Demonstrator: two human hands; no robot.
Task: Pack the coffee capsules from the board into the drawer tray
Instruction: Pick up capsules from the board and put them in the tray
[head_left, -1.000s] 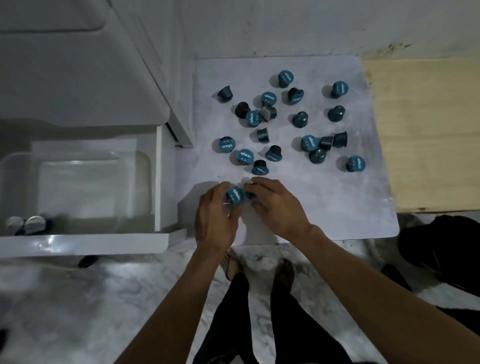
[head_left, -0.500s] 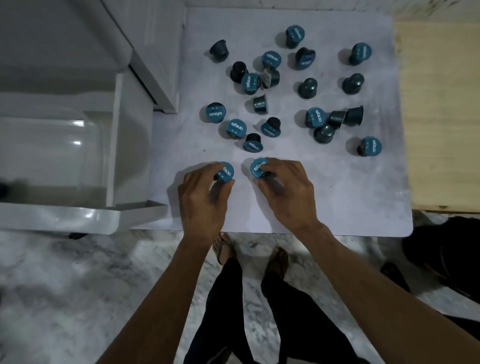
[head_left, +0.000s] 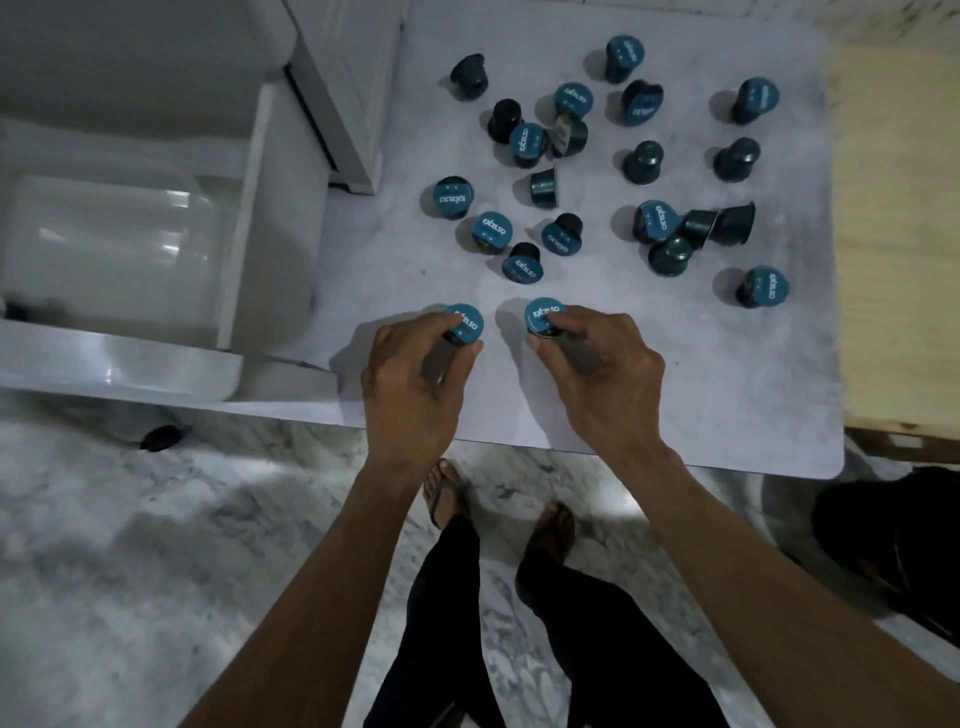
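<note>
Most coffee capsules (head_left: 608, 171) lie scattered on the white board (head_left: 727, 395), so the packing looks far from finished. The left hand (head_left: 415, 379) pinches one capsule (head_left: 464, 325) and the right hand (head_left: 602, 374) pinches another capsule (head_left: 543, 316). The drawer tray (head_left: 119, 249) stands open on the left; I cannot tell what it holds.

The coffee capsules (head_left: 492, 229) are showing smooth, dark plastic-looking bodies under glossy teal foil lids. The board (head_left: 727, 364) is looking matt and faintly mottled. The drawer tray (head_left: 130, 249) is gleaming like clear, glossy plastic, and the floor (head_left: 156, 545) is looking like veined marble.
</note>
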